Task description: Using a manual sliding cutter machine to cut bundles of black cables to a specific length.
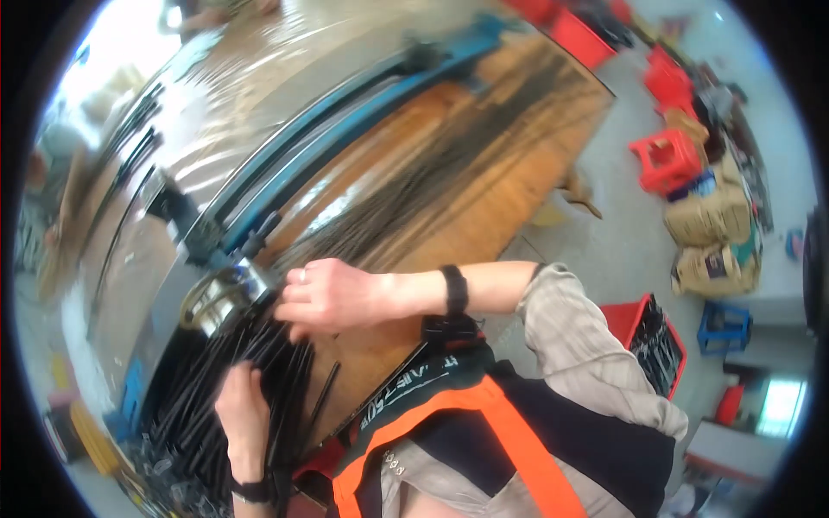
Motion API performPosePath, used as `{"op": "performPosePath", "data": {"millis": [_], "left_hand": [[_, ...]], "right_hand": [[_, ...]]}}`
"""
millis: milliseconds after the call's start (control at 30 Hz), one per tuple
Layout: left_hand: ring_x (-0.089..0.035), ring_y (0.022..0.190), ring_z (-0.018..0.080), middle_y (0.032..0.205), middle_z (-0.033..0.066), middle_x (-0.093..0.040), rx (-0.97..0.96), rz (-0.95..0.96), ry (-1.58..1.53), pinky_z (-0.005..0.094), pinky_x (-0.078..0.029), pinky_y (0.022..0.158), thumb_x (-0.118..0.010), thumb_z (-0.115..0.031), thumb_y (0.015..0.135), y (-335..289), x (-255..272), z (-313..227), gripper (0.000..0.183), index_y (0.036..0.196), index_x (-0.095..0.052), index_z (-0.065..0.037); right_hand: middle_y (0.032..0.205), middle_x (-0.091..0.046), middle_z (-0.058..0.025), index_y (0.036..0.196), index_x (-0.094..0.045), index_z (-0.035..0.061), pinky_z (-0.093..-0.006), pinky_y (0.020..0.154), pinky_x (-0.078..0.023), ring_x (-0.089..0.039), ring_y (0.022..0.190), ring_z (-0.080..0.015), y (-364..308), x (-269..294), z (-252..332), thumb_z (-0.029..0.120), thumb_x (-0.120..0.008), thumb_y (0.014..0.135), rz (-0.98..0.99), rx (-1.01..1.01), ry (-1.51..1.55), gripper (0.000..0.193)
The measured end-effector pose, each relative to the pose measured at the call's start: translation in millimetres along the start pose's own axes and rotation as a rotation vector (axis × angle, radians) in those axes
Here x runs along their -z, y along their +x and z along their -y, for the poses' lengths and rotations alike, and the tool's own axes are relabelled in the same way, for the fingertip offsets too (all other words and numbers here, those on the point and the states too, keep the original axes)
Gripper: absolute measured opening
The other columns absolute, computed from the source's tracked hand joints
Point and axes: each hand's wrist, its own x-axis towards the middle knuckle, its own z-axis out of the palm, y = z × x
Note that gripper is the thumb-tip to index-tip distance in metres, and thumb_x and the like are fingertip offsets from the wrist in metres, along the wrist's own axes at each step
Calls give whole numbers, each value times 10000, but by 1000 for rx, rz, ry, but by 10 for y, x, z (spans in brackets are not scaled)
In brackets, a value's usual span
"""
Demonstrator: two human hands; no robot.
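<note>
My right hand (324,296), a dark band on its wrist, reaches across to a small metal machine head (216,298) on the workbench. Its fingers are curled beside the head; whatever they grip is hidden. Lower down, my left hand (243,406) is closed over a heap of thin black rods (194,388). Blur hides whether a rod is between its fingers. Behind the machine head, two long blue rails (345,121) run toward the far right. More dark, thin rods (414,194) lie lengthwise on the wooden tabletop (484,216) beside the rails.
Clear plastic sheeting (233,95) covers the far left of the bench. Red stools (665,161) and stacked sacks (712,216) stand on the floor to the right. A red crate (643,341) of black pieces sits near my right elbow, with a blue stool (724,326) beyond.
</note>
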Motion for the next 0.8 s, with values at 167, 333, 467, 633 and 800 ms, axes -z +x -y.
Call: {"op": "performPosePath", "data": {"millis": [167,333,467,633,800], "left_hand": [[-607,723,380,824,187,-587,10,137,102,450,-478,609,-618,8,881,319,433,-290,178,1059,-616,-1],[-596,700,346,785,161,-558,-67,116,176,421,-474,587,-637,14,859,591,566,-559,222,1078,-622,-18],[-581,689,331,767,145,-537,-130,35,222,416,-474,594,-649,31,832,758,659,-534,265,1090,-626,-25],[-571,687,326,766,136,-533,-151,-62,326,415,-477,612,-647,43,817,899,791,-436,288,1093,-623,-33],[-596,718,339,829,157,-589,-77,-196,254,429,-477,642,-612,8,892,876,1017,-48,230,1119,-607,-26]], "right_hand": [[776,-613,-25,890,-631,98,-372,605,-492,-606,733,-248,-148,416,-430,281,-721,838,112,-148,281,210],[768,-626,-39,1001,-669,102,-389,617,-498,-620,731,-260,87,470,-254,261,-724,859,-35,-164,326,220],[767,-630,-35,1085,-679,110,-377,621,-497,-614,704,-237,73,656,-467,230,-717,874,-253,-66,212,246],[802,-647,-18,1144,-678,118,-361,645,-496,-610,698,-221,115,533,-504,218,-705,884,-161,-144,44,279],[847,-672,-59,1150,-683,118,-351,639,-510,-627,723,-222,-78,586,-1037,111,-624,948,-306,-131,-310,210]]}}
